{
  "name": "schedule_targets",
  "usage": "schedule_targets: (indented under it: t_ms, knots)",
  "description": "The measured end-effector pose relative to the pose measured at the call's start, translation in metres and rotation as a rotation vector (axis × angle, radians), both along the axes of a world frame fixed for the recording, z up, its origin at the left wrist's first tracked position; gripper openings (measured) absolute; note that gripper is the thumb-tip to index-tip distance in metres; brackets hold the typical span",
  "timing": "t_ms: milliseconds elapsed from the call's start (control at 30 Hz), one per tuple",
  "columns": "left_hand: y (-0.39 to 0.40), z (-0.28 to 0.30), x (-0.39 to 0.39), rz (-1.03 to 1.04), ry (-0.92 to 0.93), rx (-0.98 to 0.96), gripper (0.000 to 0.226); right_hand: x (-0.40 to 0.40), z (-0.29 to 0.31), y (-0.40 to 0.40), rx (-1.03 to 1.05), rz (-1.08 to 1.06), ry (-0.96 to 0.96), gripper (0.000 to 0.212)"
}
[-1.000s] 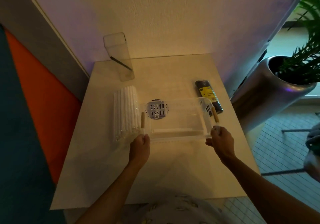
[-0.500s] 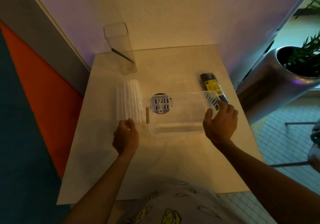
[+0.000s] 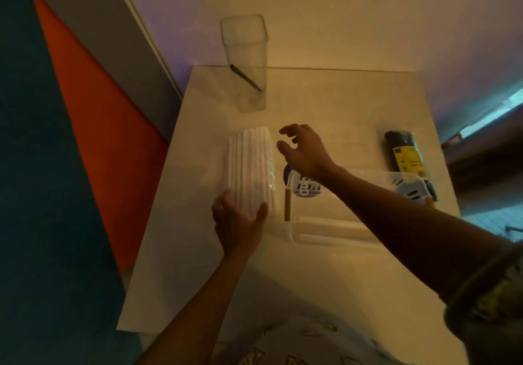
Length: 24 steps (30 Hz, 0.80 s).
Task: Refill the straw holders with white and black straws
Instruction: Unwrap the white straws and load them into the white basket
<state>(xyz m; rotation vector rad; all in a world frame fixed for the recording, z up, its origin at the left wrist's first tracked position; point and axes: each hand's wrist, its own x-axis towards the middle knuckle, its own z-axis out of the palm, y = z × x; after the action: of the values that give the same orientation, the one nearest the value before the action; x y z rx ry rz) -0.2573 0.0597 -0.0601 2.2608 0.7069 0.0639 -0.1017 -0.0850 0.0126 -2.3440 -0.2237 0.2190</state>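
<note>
A bundle of white straws wrapped in clear film (image 3: pixel 250 171) lies lengthwise on the pale, smooth tabletop (image 3: pixel 203 268), its ribbed surface showing the straws packed side by side. The left hand (image 3: pixel 237 223) cups the near end of the bundle, thumb on one side and fingers on the other. The right hand (image 3: pixel 304 149) hovers just right of the bundle's far half, fingers loosely spread and curved, holding nothing. Under the right forearm sits a shallow clear plastic basket with slotted ends and small wooden handles (image 3: pixel 334 223), just right of the left hand. Beyond the right hand, near the wall, stands a tall square clear plastic holder (image 3: pixel 249 62) with a single black straw (image 3: pixel 245 77) leaning inside it. Well right of the right hand lies a dark cylindrical pack with a yellow label (image 3: pixel 406 152), touching the basket's far corner. The white table fits into a corner of textured pale wall (image 3: pixel 339 11), with an orange and teal panel (image 3: pixel 85 138) to the left.
</note>
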Motion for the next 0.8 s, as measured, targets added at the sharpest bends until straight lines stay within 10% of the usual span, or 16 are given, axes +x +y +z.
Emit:
schedule_targets:
  t_ms: [433,800]
  knots:
    - [0.011,-0.022,-0.009,-0.048,0.08,-0.035,0.118,0.092,-0.047,0.076,-0.485,0.445,0.198,0.082]
    - [0.031,-0.036,-0.012,-0.121,0.063,-0.138,0.121,0.098,-0.05,0.083,-0.34,0.29,0.412,0.065]
